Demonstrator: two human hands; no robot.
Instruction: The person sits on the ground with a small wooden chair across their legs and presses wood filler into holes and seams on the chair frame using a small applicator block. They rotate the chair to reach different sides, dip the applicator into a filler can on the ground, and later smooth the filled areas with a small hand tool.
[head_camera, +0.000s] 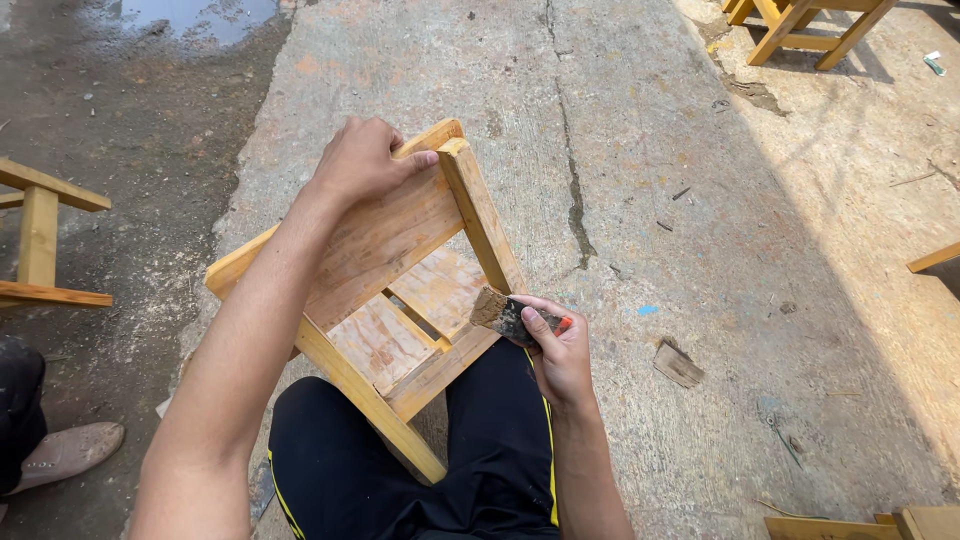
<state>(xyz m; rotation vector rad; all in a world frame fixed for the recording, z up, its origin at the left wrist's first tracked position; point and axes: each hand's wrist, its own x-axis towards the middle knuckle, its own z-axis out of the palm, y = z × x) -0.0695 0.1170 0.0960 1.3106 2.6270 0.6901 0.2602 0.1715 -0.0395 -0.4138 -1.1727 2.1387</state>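
A small yellow-stained wooden stool (385, 260) lies tipped on my lap, its underside and legs facing me. My left hand (362, 160) grips the top edge of the stool frame near one leg (482, 215). My right hand (558, 345) holds a worn paintbrush (505, 315) with an orange handle, its bristles touching the lower part of that leg. My black trousers with a yellow stripe (400, 470) show beneath the stool.
Cracked concrete ground (640, 180) stretches ahead, with a small wood scrap (678, 365). Other yellow wooden stools stand at far right top (800, 25) and at left (40, 245). A person's shoe (65, 450) is at lower left. A puddle (200, 15) lies at top left.
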